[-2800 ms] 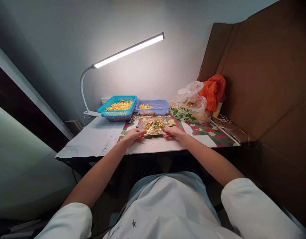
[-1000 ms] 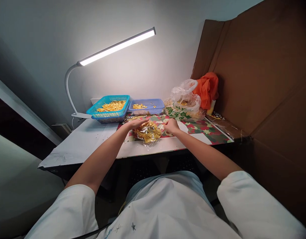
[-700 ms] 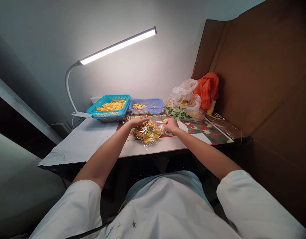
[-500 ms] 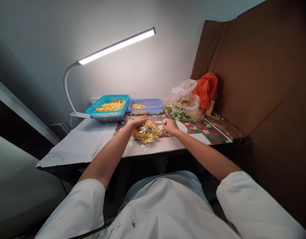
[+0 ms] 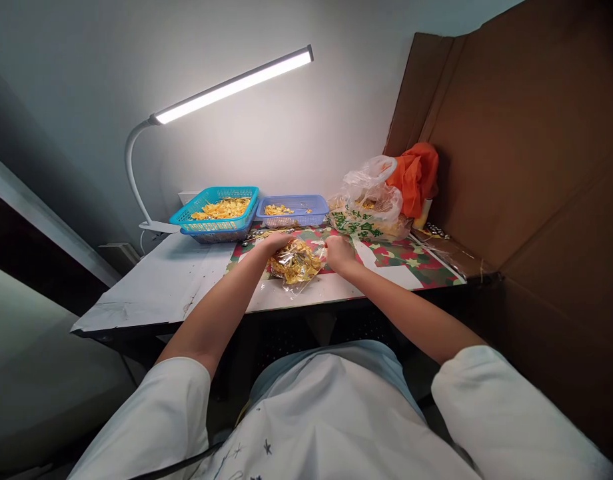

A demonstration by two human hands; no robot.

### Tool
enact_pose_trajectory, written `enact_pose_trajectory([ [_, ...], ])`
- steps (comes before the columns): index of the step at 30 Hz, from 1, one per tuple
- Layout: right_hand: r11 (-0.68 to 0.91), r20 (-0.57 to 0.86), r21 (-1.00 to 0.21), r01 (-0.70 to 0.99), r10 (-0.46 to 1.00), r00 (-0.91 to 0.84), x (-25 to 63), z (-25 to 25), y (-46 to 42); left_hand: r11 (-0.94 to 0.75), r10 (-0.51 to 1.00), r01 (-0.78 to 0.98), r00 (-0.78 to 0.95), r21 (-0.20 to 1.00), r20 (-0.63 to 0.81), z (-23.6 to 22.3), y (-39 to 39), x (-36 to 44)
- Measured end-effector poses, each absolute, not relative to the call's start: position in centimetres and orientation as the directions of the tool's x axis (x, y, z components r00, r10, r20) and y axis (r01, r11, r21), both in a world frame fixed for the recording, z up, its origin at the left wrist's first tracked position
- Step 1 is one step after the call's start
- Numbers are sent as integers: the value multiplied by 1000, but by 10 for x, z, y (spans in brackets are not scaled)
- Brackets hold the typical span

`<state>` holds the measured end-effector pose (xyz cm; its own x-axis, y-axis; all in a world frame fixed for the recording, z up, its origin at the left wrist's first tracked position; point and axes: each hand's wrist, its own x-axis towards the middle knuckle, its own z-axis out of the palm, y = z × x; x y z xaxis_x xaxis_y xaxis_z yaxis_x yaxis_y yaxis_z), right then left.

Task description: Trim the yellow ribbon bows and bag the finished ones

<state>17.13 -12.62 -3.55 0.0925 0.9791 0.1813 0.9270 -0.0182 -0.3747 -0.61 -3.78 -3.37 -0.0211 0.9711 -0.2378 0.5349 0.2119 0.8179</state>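
A clear plastic bag (image 5: 296, 265) full of shiny gold pieces lies near the front edge of the table, between my two hands. My left hand (image 5: 279, 243) is closed on the bag's upper left side, its fingertips partly hidden behind the bag. At the right side, my right hand (image 5: 339, 252) is closed with fingers curled, gripping the bag's clear edge. What the gold pieces are exactly is too small to tell. Small shiny metal parts lie on the table just behind the bag.
Stacked baskets (image 5: 214, 231) with gold pieces stand at the back left, beside a purple basket (image 5: 306, 219) holding fewer. A white plastic bag (image 5: 369, 230) and an orange bag (image 5: 417, 175) sit back right, by a cardboard wall (image 5: 526, 167). A lit lamp (image 5: 236, 85) hangs overhead.
My right hand has turned slightly, its fingers more tightly curled at the bag's edge. My left hand has barely moved and the bag stays in place. The camera view has shifted a little.
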Motion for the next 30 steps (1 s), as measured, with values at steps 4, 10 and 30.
enact_pose_trajectory([
  [4,9,180,-415,910,981,73,176,-34,-120,232,967,563,-41,793,-253,-31,-41,-6],
  [10,99,142,-598,796,990,-16,194,-39,-109,221,969,586,-43,780,-242,-32,-44,-7],
  [30,413,403,-899,148,911,-90,208,-61,-143,7,986,671,119,742,-117,-31,-40,-7],
])
